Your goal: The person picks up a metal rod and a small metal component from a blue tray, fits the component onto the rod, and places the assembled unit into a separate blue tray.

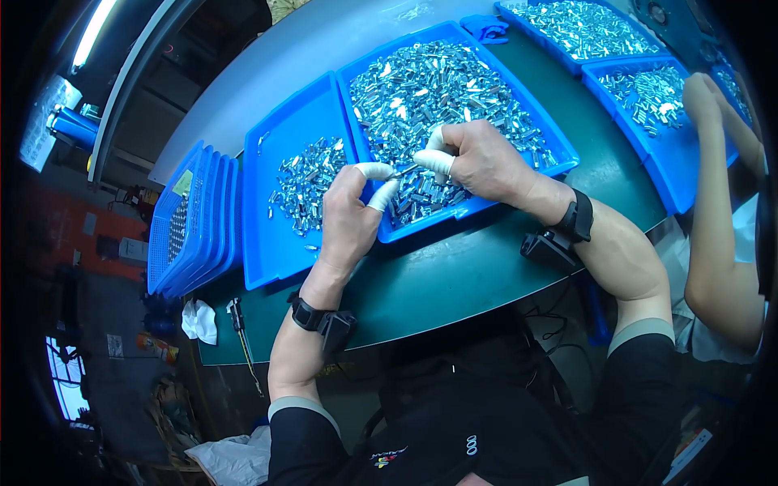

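Note:
Over the near edge of a full blue tray (486,202), both my hands are closed in a pinch, white finger covers on thumbs and forefingers. A small, slim silvery metal part (407,171) spans the gap between their fingertips. My left hand (350,212) grips its left end, and my right hand (485,164) appears to hold the other. Beneath lie heaps of similar shiny metal parts (429,89). To the left, a second blue tray (271,154) has a smaller pile of metal parts (312,182).
Stacked blue baskets (194,219) stand at the left. A caliper (237,320) and a crumpled white cloth (199,321) lie by the green table's (421,296) front edge. More parts trays (600,81) and another person's arm (709,211) are at right. A blue glove (485,29) lies behind.

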A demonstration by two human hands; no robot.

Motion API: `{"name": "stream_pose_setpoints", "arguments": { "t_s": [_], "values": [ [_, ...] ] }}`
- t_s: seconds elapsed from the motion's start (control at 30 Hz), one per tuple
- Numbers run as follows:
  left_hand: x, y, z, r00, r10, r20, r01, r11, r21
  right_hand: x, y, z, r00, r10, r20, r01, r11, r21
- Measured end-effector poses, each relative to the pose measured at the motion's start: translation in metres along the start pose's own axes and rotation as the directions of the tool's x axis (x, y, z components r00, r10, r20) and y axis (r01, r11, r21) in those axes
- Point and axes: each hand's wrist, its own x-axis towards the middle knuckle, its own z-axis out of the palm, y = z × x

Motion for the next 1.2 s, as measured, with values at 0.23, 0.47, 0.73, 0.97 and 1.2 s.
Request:
{"name": "stream_pose_setpoints", "arguments": {
  "t_s": [0.23,0.47,0.73,0.97,1.2],
  "values": [
    [-0.002,0.004,0.006,0.998,0.065,0.005,-0.065,0.998,-0.004,-0.001,-0.001,-0.001,0.997,-0.019,0.071,0.028,0.992,-0.122],
    [-0.004,0.009,0.007,0.996,0.084,0.024,-0.084,0.996,-0.006,-0.002,-0.007,-0.001,0.987,0.043,0.152,-0.031,0.996,-0.082],
    [0.002,0.004,-0.013,0.998,0.063,-0.019,-0.062,0.997,0.041,0.0,-0.003,-0.002,0.996,-0.005,-0.087,0.01,0.998,0.066],
    [0.011,-0.041,-0.073,0.991,0.062,-0.121,0.012,0.844,0.536,0.008,0.006,-0.013,0.958,0.033,-0.284,0.058,0.95,0.307],
    [0.043,0.01,0.005,0.948,0.143,0.284,-0.222,0.937,0.269,0.004,0.003,-0.011,0.951,0.013,-0.31,0.079,0.956,0.284]
  ]
}}
